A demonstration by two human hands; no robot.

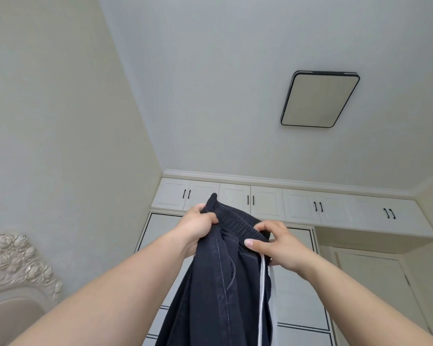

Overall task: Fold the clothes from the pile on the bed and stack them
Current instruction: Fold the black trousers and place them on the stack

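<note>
Both hands (238, 233) gripping dark trousers (218, 290).

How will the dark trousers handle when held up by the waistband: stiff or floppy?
Likely floppy: the trousers hang in long folds below the left hand and right hand. Probably stretchy at the gathered waistband. The loose drawstring may swing or snag.

Two bare forearms in shot, no sleeves; left hand (198, 226) and right hand (280, 243) wear nothing, nails short.
</note>
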